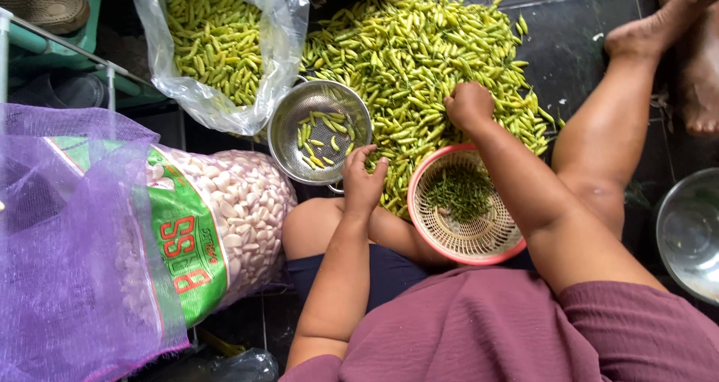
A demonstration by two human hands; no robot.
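Observation:
A big heap of small green chillies (419,60) lies on the dark floor in front of me. My right hand (469,105) rests on the heap with its fingers curled down into the chillies. My left hand (362,178) sits at the heap's near edge, fingers bent, touching chillies beside a steel colander (288,135) that holds a few chillies. A pink-rimmed woven basket (490,240) on my lap holds a small pile of green stems. Whether either hand grips a chilli is hidden.
A clear plastic bag of chillies (217,45) stands at the back left. A printed sack of peeled garlic cloves (240,217) and a purple mesh bag (67,240) lie at the left. A steel bowl (693,232) sits at the right edge. Another person's foot (700,82) is at the far right.

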